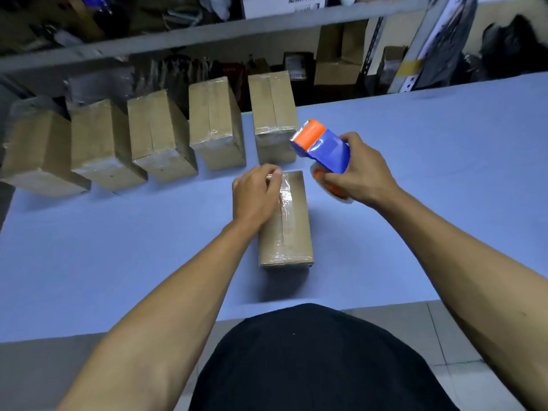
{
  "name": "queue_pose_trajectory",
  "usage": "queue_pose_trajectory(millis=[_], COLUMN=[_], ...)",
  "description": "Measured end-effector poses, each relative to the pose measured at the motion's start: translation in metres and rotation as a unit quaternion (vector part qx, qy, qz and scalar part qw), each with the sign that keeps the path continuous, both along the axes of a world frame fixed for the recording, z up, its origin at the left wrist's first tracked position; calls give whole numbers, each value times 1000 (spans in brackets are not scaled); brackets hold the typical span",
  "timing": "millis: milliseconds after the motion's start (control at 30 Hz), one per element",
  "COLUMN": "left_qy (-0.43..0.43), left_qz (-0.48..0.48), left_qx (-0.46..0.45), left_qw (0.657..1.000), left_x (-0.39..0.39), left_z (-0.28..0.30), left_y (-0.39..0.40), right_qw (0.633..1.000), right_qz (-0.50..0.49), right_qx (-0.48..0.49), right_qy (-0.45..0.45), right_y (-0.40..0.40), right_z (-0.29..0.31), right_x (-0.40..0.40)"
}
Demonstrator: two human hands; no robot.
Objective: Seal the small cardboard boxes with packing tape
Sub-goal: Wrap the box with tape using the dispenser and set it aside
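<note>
A small rectangular cardboard box [292,223] lies flat near the middle of the pale blue surface [118,247], its long axis running straight away from the person, one short end toward the body and the other toward the shelving. A strip of clear, glossy packing tape [285,203] runs lengthwise down the centre seam of its top face, wrinkled and catching the light, and folds over the near short end. The left hand [256,195] rests on the far left part of the box top, fingers curled down over the tape at the far edge, pressing it. The right hand [360,176] grips a blue and orange plastic tape dispenser [321,146], held up off the surface just right of the box's far end, its orange head tilted up and to the left, the roll under the palm. Behind, a row of five taped boxes [160,134] of matte brown card stands side by side along the far edge of the surface, each with its long axis likewise pointing away, shiny film over their seams
</note>
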State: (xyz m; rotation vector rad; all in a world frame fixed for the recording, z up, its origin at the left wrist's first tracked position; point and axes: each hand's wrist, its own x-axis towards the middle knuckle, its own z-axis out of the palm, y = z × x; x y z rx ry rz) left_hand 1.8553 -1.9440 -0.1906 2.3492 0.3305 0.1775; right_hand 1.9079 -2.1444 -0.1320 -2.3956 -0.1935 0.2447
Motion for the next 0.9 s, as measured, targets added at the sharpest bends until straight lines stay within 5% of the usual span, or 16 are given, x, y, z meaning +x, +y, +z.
queue_pose_trajectory(millis=[100, 200, 267, 367, 733, 900], left_qy=[-6, 112, 202, 205, 114, 118], left_qz=[92, 90, 45, 14, 33, 9], left_qx=[-184, -394, -462, -500, -279, -230], left_qw=[979, 908, 862, 841, 953, 966], left_x=[24, 42, 46, 49, 46, 44], left_z=[32, 65, 77, 80, 78, 62], left_y=[5, 8, 14, 23, 32, 43], right_qw=[999, 998, 996, 992, 953, 955], right_qz=[29, 52, 74, 107, 200, 245], right_qx=[-14, -10, -3, 13, -154, -119], right_qy=[-20, -40, -48, -59, -164, -122], right_y=[4, 7, 7, 7, 17, 12], right_z=[12, 19, 22, 25, 25, 17], right_x=[2, 5, 7, 9, 24, 23])
